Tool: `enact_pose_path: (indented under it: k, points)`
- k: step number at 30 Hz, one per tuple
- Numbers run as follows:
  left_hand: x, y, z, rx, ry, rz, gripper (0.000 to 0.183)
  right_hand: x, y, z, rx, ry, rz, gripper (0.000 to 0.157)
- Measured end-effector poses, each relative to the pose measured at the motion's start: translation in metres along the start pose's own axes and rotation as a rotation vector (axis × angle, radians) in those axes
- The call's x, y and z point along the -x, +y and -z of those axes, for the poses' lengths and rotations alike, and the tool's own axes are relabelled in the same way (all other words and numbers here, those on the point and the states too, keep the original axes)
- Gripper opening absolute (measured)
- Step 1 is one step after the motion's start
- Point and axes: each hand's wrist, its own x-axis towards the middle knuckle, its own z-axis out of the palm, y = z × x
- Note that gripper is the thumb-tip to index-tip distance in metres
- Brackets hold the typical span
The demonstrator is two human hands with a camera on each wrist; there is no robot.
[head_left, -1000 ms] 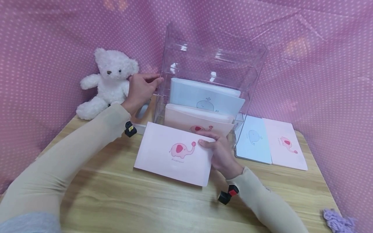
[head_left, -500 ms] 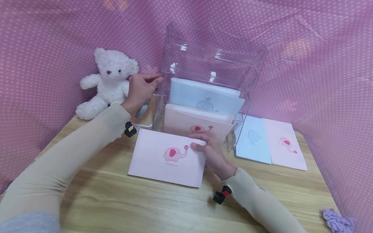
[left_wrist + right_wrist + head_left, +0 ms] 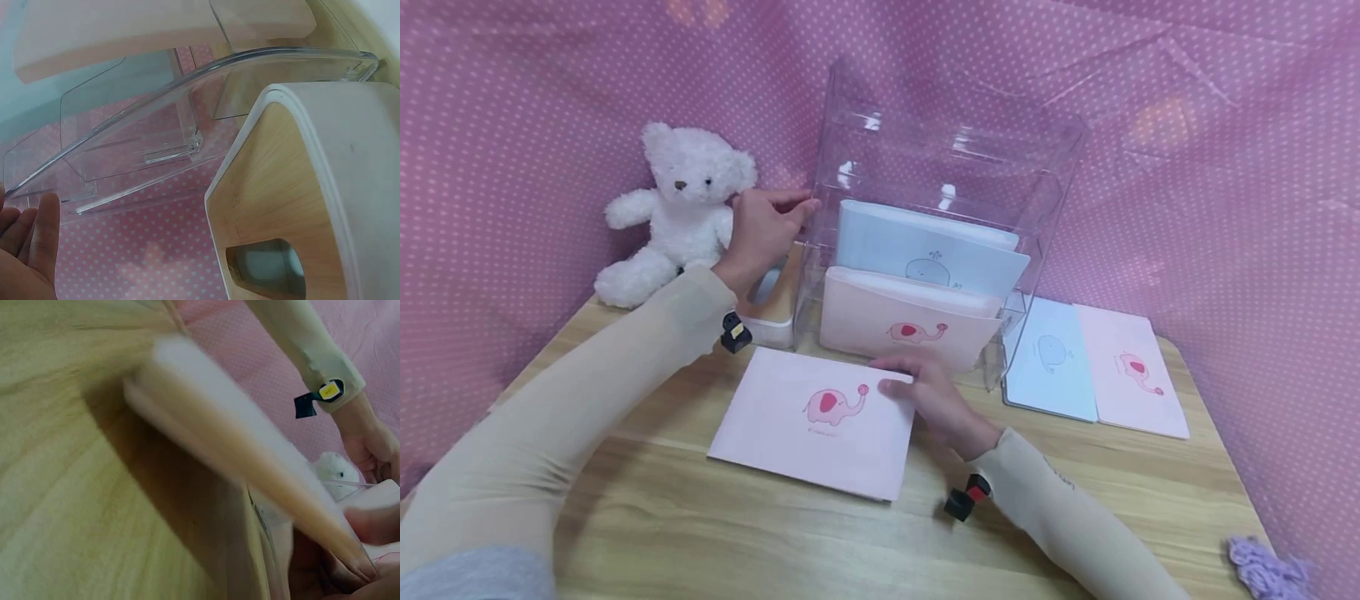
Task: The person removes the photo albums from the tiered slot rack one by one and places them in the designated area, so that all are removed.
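Booklet [image 3: 812, 425], pink, at lower centre of the head frame, tilted over the counter [image 3: 737, 542]. Clamped near its upper right corner by the fingers of the right hand [image 3: 936, 400]. Likely light and bendy; smooth-covered, so perhaps slippery; hard to break, easy to crease. Best held at a short edge, through its whole thickness, to prevent fanning. At upper centre, clear rack [image 3: 948, 197], pinched at its left edge by the left hand [image 3: 763, 229].

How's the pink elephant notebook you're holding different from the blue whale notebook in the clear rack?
The elephant notebook is pink; the whale notebook is blue. The right hand grips the elephant notebook; the whale notebook stands in the clear rack. Both show a cartoon animal.
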Motion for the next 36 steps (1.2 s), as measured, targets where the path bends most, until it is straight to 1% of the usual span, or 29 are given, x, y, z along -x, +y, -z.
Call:
enact_pose_path:
  k: [4,6,10,12,15,19,24,29,36]
  points:
    - [0.000,0.000,-0.001,0.001,0.004,0.002,0.034,-0.003,0.004,-0.003,0.064,-0.032,-0.057,0.032]
    - [0.000,0.000,-0.001,0.000,0.008,0.008,0.034,-0.005,0.005,-0.005,0.073,-0.040,-0.090,0.033]
    - [0.001,0.001,0.000,-0.004,0.006,0.016,0.034,-0.008,0.006,-0.010,0.022,-0.046,-0.135,0.033]
    - [0.001,0.002,0.000,-0.003,0.004,0.018,0.034,-0.010,0.006,-0.013,-0.022,-0.054,-0.158,0.033]
    - [0.000,0.002,0.000,-0.001,0.004,0.014,0.033,-0.012,0.006,-0.017,-0.078,-0.067,-0.160,0.033]
    - [0.000,0.001,-0.001,0.005,0.005,0.009,0.033,-0.016,0.007,-0.023,-0.119,-0.081,-0.147,0.033]
    - [0.000,0.001,-0.001,0.003,0.002,0.015,0.033,-0.022,0.009,-0.027,-0.120,-0.075,-0.149,0.034]
    - [0.002,0.003,0.000,-0.013,0.004,0.022,0.033,-0.026,0.011,-0.034,-0.037,-0.058,-0.124,0.032]
    - [0.003,0.002,-0.001,-0.029,0.006,0.010,0.033,-0.036,0.013,-0.036,0.212,-0.027,-0.063,0.027]
